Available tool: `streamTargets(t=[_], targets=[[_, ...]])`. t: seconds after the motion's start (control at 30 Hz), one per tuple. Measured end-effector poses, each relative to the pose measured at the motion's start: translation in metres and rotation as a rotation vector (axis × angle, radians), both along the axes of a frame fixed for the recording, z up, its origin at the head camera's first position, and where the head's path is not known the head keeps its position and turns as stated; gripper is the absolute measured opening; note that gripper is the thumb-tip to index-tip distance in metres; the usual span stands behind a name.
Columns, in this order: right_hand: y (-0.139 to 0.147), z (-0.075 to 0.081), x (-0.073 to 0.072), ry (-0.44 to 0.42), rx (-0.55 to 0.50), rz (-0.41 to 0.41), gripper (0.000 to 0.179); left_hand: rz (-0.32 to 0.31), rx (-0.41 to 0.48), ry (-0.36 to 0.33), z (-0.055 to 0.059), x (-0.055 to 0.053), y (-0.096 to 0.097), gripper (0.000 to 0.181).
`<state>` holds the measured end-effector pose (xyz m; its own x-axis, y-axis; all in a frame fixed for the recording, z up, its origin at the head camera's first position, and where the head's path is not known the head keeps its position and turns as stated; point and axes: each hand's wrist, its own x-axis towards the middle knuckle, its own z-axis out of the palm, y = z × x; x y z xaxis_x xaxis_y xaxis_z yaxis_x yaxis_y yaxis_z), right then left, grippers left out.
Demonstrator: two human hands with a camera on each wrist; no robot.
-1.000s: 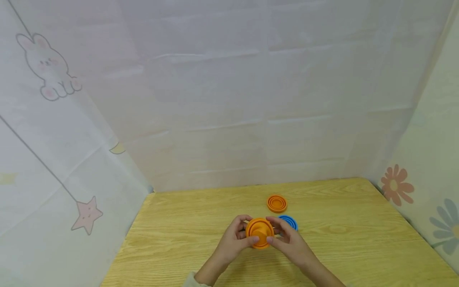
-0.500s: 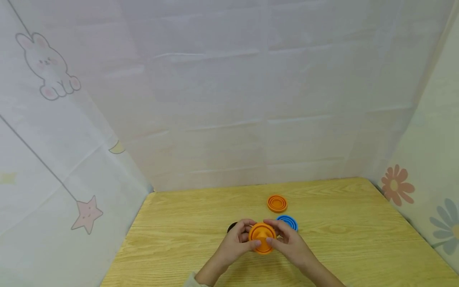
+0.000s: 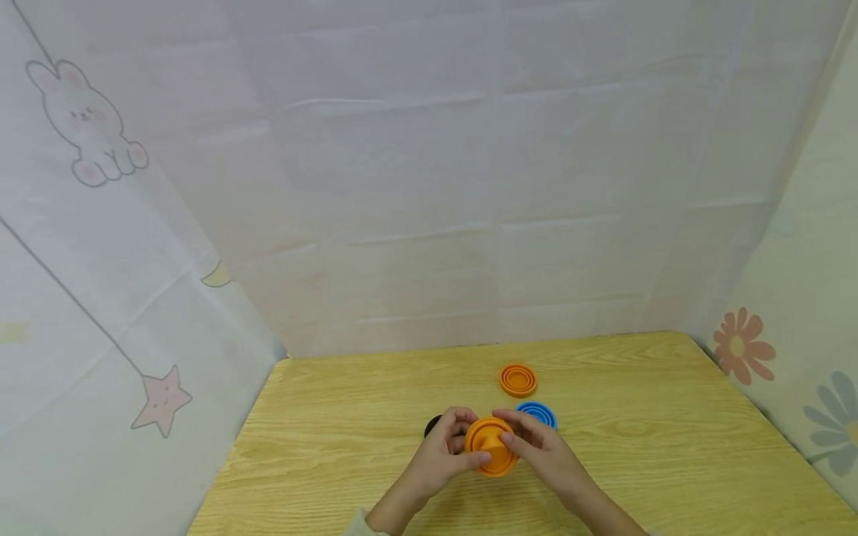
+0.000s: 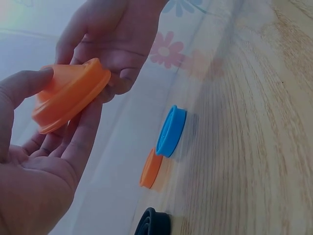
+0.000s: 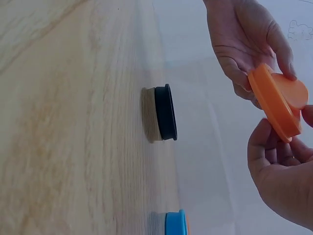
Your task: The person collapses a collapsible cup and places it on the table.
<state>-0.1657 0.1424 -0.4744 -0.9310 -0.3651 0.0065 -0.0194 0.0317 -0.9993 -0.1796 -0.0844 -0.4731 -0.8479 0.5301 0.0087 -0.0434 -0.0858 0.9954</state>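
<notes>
Both hands hold an orange collapsible cup [image 3: 497, 465] above the table, its ringed side facing up toward the head camera. Its middle bulges out unevenly, as the left wrist view shows in the cup's [image 4: 73, 95] side profile. My left hand [image 3: 437, 458] grips the left edge, thumb on the raised middle and fingers underneath. On the other side my right hand [image 3: 553, 463] pinches the rim, its thumb at the upper right of the bulge. Beyond the right fingers lies a flat blue ringed cup [image 3: 541, 415], partly covered by them.
A second orange cup [image 3: 518, 380], folded flat, lies farther back on the wooden table [image 3: 348, 417]. Left of the hands sits a black ringed cup [image 5: 165, 112], mostly hidden behind the left hand in the head view. Printed cloth walls [image 3: 402, 186] border the table.
The held orange cup has shifted slightly right and toward the body. The right thumb has moved up along its middle, whose bulge has changed shape. The black cup has come into sight.
</notes>
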Motion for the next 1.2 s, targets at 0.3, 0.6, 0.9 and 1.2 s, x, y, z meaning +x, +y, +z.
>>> streamTargets(t=[0.3,0.6,0.9,1.2], targets=[[0.003,-0.002,-0.001,0.004,0.091,-0.013,0.048,-0.050,-0.047,-0.017,0.003,0.000,-0.005,0.045],[0.002,-0.004,-0.001,0.071,0.133,-0.030,0.041,-0.032,-0.089,0.015,-0.001,-0.003,-0.004,0.043],[-0.002,-0.007,0.001,0.228,0.171,-0.058,0.031,0.056,-0.186,0.125,-0.002,-0.001,0.001,0.027],[-0.007,-0.009,0.002,0.287,0.213,-0.112,0.023,0.081,-0.213,0.162,-0.004,-0.002,0.004,0.024]])
